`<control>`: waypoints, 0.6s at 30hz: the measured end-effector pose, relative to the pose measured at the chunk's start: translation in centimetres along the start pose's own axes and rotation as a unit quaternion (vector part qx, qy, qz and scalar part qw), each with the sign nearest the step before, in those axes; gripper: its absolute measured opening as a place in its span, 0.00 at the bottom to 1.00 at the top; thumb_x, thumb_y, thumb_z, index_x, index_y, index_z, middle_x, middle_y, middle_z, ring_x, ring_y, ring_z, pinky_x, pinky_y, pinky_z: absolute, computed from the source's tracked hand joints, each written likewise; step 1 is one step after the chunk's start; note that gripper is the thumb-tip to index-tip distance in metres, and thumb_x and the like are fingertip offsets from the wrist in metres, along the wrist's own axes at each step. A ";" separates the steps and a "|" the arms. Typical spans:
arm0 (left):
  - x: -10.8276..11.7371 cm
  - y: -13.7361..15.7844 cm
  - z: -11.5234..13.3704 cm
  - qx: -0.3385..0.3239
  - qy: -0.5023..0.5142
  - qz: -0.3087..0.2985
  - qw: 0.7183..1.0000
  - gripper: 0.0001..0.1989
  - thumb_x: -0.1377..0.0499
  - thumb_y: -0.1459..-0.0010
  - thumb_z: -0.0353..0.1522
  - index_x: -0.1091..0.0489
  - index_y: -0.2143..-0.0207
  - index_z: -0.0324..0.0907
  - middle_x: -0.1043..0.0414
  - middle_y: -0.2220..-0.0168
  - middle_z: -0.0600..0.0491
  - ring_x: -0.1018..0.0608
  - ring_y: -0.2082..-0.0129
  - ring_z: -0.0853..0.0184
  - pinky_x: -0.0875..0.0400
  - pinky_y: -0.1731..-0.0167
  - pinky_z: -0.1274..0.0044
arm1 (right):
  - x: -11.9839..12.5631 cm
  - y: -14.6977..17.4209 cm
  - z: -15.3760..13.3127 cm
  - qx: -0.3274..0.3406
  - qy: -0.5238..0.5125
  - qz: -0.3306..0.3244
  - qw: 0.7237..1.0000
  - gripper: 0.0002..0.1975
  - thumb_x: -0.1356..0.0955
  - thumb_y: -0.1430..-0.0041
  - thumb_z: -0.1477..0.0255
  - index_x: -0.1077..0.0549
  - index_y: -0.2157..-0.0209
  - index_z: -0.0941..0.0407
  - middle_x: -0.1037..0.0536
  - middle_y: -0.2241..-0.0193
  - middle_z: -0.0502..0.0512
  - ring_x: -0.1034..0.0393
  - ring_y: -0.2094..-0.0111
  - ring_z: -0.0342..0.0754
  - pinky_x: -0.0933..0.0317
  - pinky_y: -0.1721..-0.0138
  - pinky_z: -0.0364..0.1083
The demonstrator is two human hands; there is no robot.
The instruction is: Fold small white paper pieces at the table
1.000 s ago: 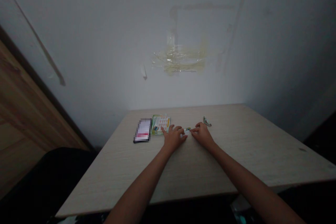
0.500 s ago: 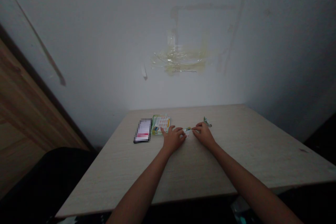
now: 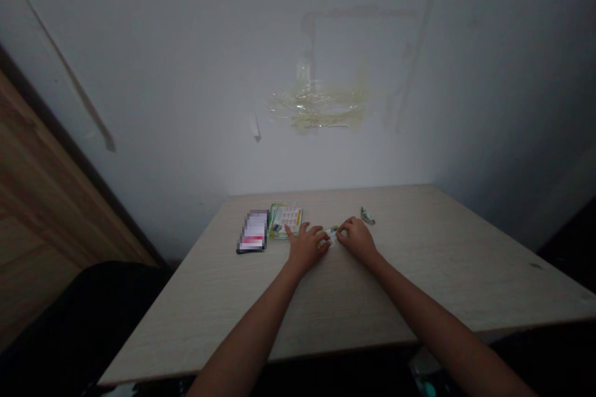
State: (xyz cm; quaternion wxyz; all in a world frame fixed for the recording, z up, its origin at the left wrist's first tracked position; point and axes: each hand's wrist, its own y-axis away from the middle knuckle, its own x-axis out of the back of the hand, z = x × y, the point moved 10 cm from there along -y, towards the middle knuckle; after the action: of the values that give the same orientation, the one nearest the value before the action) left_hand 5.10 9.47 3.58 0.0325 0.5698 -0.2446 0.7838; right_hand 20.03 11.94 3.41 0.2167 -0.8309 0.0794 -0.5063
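A small white piece with green and yellow print [image 3: 332, 234] lies between my two hands, partly hidden by fingers; I cannot make out its exact kind. My left hand [image 3: 307, 247] rests palm down on the table, its thumb and index finger closed on the piece's left side while the outer fingers spread. At the right end, my right hand [image 3: 359, 239] pinches the piece with its fingertips. Just left of my left hand lies a flat green-and-white printed packet [image 3: 287, 218]. Beyond my right hand sits a small crumpled green-and-white wrapper [image 3: 367, 216].
A phone [image 3: 254, 231] with a blurred screen lies left of the packet. The pale wooden table [image 3: 223, 304] meets a grey wall [image 3: 186, 74] bearing old yellowed tape [image 3: 321, 108]. Dark fabric [image 3: 93, 316] and brown wood [image 3: 41, 186] stand at the left.
My right hand has shifted slightly left, closer to my left hand, its fingers more curled over the piece's end. My left hand stays nearly still.
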 end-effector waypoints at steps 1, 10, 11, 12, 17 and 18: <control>-0.1 0.0 -0.1 0.004 -0.001 -0.001 1.000 0.11 0.44 0.40 0.45 0.27 0.57 0.61 0.30 0.44 0.60 0.42 0.37 0.52 0.75 0.45 0.36 | 0.0 0.0 0.0 0.002 0.001 -0.002 1.000 0.08 0.31 0.43 0.68 0.21 0.68 0.55 0.26 0.64 0.58 0.32 0.57 0.50 0.41 0.52 0.46; -0.5 -0.1 -0.5 0.016 0.008 -0.009 1.000 0.11 0.43 0.41 0.46 0.27 0.57 0.62 0.33 0.41 0.62 0.43 0.36 0.49 0.73 0.47 0.33 | -0.4 0.1 0.2 0.009 -0.019 -0.027 0.999 0.10 0.29 0.47 0.67 0.21 0.64 0.56 0.25 0.60 0.58 0.33 0.54 0.51 0.42 0.49 0.47; -0.5 -0.1 -0.6 0.017 0.007 -0.009 1.000 0.11 0.43 0.41 0.46 0.27 0.57 0.62 0.33 0.41 0.61 0.43 0.36 0.49 0.73 0.47 0.34 | -0.3 0.2 0.1 0.010 -0.021 -0.027 0.999 0.10 0.29 0.47 0.67 0.22 0.64 0.56 0.25 0.60 0.58 0.33 0.54 0.51 0.42 0.49 0.47; -0.6 -0.1 -0.6 0.018 0.006 -0.009 1.000 0.11 0.43 0.41 0.46 0.27 0.57 0.62 0.33 0.41 0.61 0.43 0.36 0.49 0.73 0.47 0.34 | -0.3 0.2 0.1 0.010 -0.022 -0.027 0.999 0.11 0.29 0.48 0.66 0.22 0.63 0.56 0.26 0.60 0.58 0.33 0.54 0.51 0.42 0.49 0.47; -0.6 -0.1 -0.7 0.019 0.010 -0.003 1.000 0.11 0.43 0.41 0.46 0.27 0.57 0.62 0.33 0.42 0.61 0.43 0.36 0.49 0.74 0.47 0.34 | 0.0 0.5 -0.3 0.014 -0.029 -0.031 0.999 0.14 0.27 0.50 0.65 0.22 0.62 0.57 0.25 0.58 0.59 0.33 0.53 0.53 0.41 0.48 0.48; -0.7 -0.1 -0.7 0.019 0.011 -0.002 1.000 0.11 0.43 0.41 0.46 0.27 0.57 0.62 0.32 0.42 0.61 0.43 0.36 0.50 0.74 0.47 0.34 | 0.0 0.5 -0.4 0.014 -0.029 -0.033 0.999 0.14 0.27 0.50 0.65 0.22 0.62 0.57 0.25 0.58 0.59 0.33 0.53 0.53 0.41 0.48 0.48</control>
State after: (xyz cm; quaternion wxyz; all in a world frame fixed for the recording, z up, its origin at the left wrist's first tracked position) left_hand 4.74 10.03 2.86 0.0261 0.5624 -0.2285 0.7942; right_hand 19.78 11.38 3.36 0.2142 -0.8441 0.0386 -0.4901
